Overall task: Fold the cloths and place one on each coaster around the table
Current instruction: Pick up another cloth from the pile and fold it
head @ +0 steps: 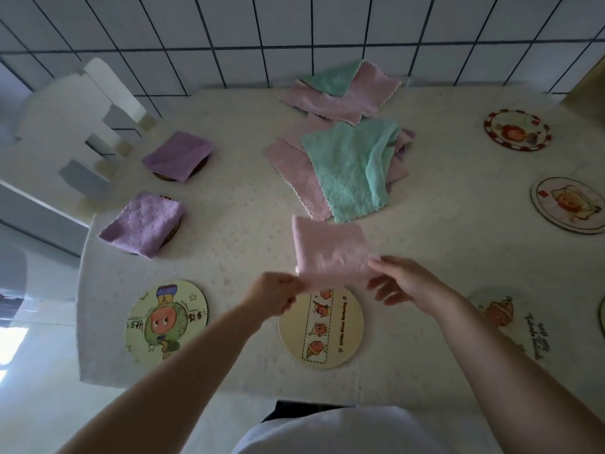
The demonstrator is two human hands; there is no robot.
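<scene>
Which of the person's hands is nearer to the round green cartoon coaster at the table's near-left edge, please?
Left. The left hand pinches the folded pink cloth just right of the round green cartoon coaster; the right hand holds the cloth's far side.

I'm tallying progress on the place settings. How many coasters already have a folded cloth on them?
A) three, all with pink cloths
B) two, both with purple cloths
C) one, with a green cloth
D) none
B: two folded purple cloths each cover a coaster at the table's left side, while the pink cloth is in both hands' grip above a bare coaster.
</scene>
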